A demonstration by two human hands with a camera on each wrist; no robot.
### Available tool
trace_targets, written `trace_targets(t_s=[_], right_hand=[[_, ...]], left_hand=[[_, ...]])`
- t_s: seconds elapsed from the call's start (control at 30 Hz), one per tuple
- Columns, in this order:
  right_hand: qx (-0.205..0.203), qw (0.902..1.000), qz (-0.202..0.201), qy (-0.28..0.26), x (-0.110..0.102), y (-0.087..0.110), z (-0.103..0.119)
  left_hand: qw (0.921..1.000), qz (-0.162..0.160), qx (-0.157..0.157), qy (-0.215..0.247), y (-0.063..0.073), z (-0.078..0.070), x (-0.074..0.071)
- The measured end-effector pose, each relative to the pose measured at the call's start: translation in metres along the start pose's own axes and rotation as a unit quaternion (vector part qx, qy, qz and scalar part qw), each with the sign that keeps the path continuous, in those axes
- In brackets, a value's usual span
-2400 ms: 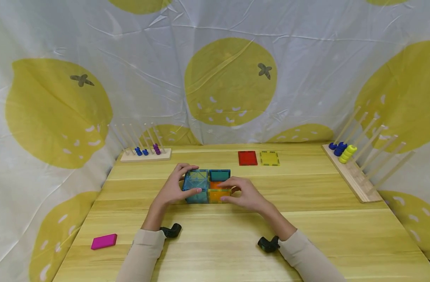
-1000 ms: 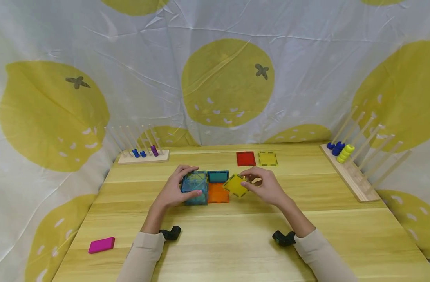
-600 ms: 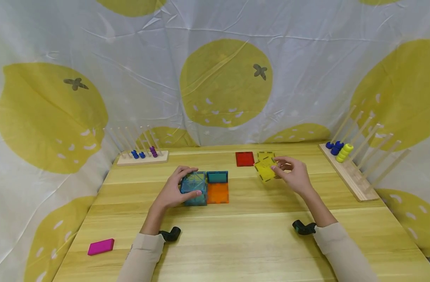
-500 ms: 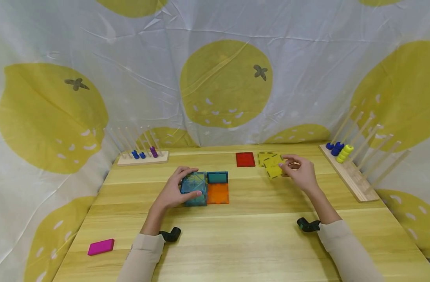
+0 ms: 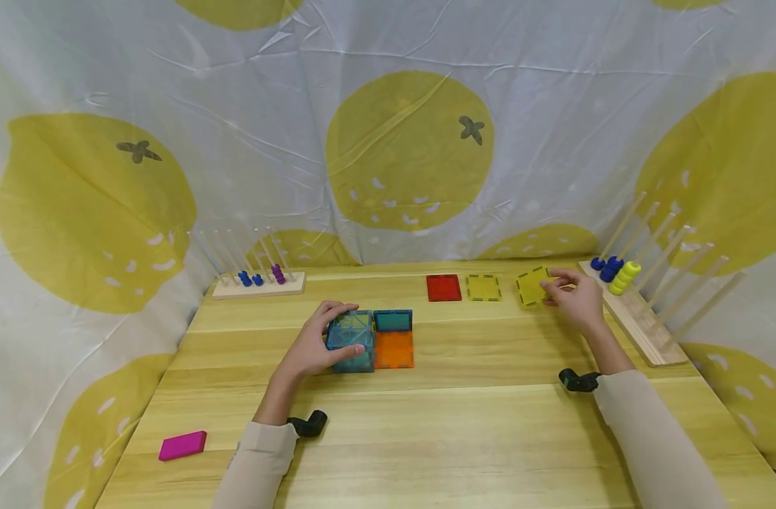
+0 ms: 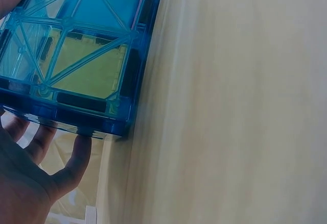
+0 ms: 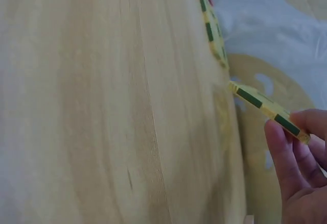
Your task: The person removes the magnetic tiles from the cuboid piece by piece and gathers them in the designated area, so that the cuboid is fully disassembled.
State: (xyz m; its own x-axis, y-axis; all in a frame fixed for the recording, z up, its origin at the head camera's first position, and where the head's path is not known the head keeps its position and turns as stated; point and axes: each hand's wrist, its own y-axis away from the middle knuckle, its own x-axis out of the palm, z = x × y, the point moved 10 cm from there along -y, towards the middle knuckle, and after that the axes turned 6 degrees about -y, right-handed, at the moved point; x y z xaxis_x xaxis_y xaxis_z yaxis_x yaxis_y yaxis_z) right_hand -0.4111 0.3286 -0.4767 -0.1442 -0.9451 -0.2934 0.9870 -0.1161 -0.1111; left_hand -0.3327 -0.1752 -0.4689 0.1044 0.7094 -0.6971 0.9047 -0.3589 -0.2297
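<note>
My left hand (image 5: 316, 342) grips a blue see-through box of magnetic tiles (image 5: 351, 341), thumb at the front and fingers at the back. In the left wrist view the box (image 6: 76, 45) has a lattice top with a yellow tile under it. Against its right side lies a flat orange tile (image 5: 394, 350), and a teal tile (image 5: 393, 320) stands along that tile's back edge. My right hand (image 5: 577, 297) pinches a yellow square tile (image 5: 531, 287) by its right edge, tilted above the table. The right wrist view shows this yellow tile (image 7: 268, 109) edge-on between thumb and fingers.
A red tile (image 5: 443, 288) and another yellow tile (image 5: 484, 288) lie flat at the back. Wooden peg racks with beads stand at the back left (image 5: 259, 284) and right (image 5: 642, 322), the right one close to my right hand. A magenta block (image 5: 182, 445) lies front left.
My right hand has taken the yellow tile away from the orange tile's front and carried it right and back, past the other yellow tile. My left hand keeps its grip on the blue box.
</note>
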Motion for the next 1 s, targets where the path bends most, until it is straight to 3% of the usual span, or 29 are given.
trace_targets(t_s=[0.23, 0.43, 0.57, 0.87, 1.0], right_hand=[[0.060, 0.9975, -0.002, 0.037, 0.000, -0.019, -0.030], [0.073, 0.9832, -0.009, 0.167, -0.001, -0.025, -0.039], [0.073, 0.9746, -0.008, 0.212, 0.000, -0.025, -0.040], [0.079, 0.9698, -0.007, 0.231, 0.003, -0.028, -0.037], [0.074, 0.9774, -0.015, 0.197, 0.003, -0.023, -0.032]], left_hand=[[1.0000, 0.002, -0.004, 0.003, -0.001, 0.002, 0.001], [0.9999, 0.004, -0.009, 0.011, 0.001, 0.004, 0.004], [0.9997, 0.006, -0.011, 0.022, 0.002, 0.004, 0.005], [0.9998, 0.008, -0.006, 0.019, 0.003, 0.007, -0.001], [0.9991, 0.011, -0.008, 0.041, 0.006, 0.011, -0.006]])
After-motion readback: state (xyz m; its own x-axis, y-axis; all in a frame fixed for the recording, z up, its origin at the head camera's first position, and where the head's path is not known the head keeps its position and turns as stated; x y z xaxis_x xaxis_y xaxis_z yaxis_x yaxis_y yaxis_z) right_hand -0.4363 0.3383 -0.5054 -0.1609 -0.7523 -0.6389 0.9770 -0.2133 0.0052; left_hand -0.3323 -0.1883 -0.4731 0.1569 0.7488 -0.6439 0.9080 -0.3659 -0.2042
